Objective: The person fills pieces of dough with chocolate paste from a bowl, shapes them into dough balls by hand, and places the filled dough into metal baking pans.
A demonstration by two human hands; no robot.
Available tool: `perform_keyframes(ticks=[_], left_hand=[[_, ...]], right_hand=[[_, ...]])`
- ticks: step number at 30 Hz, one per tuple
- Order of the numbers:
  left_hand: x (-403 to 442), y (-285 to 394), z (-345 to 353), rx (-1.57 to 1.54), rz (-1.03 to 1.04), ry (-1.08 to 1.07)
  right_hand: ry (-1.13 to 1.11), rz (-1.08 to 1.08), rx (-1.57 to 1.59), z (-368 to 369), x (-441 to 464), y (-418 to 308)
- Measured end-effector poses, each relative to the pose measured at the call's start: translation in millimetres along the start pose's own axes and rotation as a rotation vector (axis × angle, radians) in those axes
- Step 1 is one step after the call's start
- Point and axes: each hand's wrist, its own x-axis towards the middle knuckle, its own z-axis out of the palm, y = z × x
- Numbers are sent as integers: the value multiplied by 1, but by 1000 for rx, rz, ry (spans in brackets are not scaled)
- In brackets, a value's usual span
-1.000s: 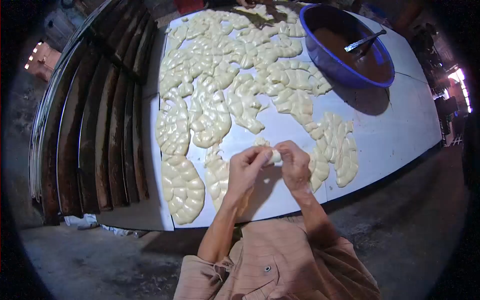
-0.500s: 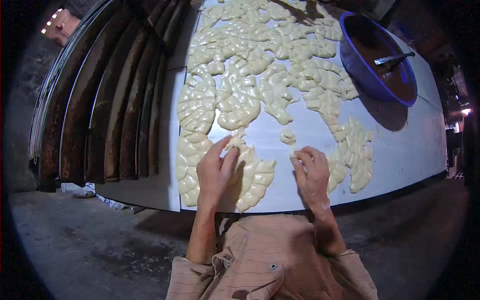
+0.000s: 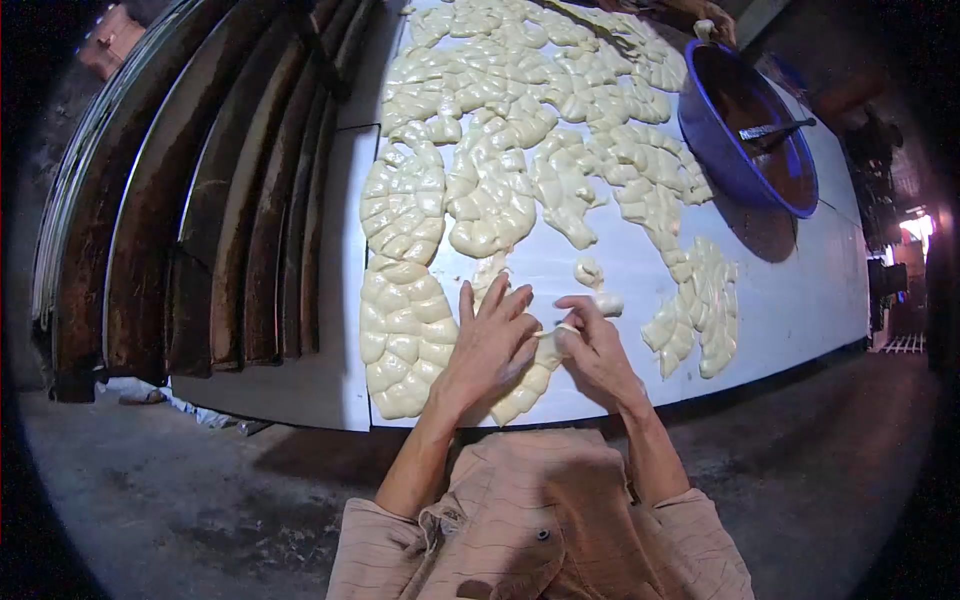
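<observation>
- Hands near each other above the near edge of the surface [image 3: 790,300], no contact between the two visible: left hand [image 3: 488,345] and right hand [image 3: 598,350].
- Left hand: lies palm down with fingers spread, covering part of a pale dough-like slab [image 3: 524,396]; contact under the palm cannot be told.
- Right hand: pinches the right side of that same slab between thumb and curled fingers.
- Dough-like slab: lies at the near edge, left of the surface's middle.
- Small white roll [image 3: 608,305]: lies just beside the right hand, toward the far edge.
- Pale scrap [image 3: 588,270]: lies just beyond the roll.
- Segmented slabs [image 3: 490,195]: spread along the left edge and up to the far edge.
- Blue basin [image 3: 712,155]: stands near the far right corner, contains brown liquid [image 3: 728,85] and a handled tool [image 3: 768,131].
- Dark curved panels [image 3: 150,230]: stand in a row beside the left edge.
</observation>
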Motion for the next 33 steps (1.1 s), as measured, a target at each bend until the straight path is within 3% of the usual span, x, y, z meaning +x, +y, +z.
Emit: perform_keyframes(ticks=[4,5,8,12,17,20,24,25,27,29,32,33], left_hand=[[-2,-8,1,-24,6,-11],[-3,-7,2,-42,20,23],[-2,-7,1,-49,29,5],[-10,-4,-3,56,-23,40],[-20,4,12,82,-178,68],[-23,23,21,14,-201,151],[-9,58,34,114,-127,189],[-7,59,42,97,-132,144],[-1,60,51,63,-142,56],[-2,65,53,71,-157,190],[-6,65,50,104,-156,217],[-7,66,50,125,-145,224]], right_hand=[[-118,-289,-490,-5,2,1],[-123,-244,-494,-3,1,-2],[-142,-188,-386,-7,-1,-2],[-11,239,343,-16,-4,10],[42,259,494,-42,-17,20],[-194,-33,-336,-52,-26,-2],[-237,-531,-704,-58,-16,18],[-232,-534,-750,-61,-15,21],[-301,-336,-526,-67,-9,21],[-343,-18,-222,-72,-6,9],[-334,-15,-56,-66,-3,22],[-292,-186,38,-58,0,36]])
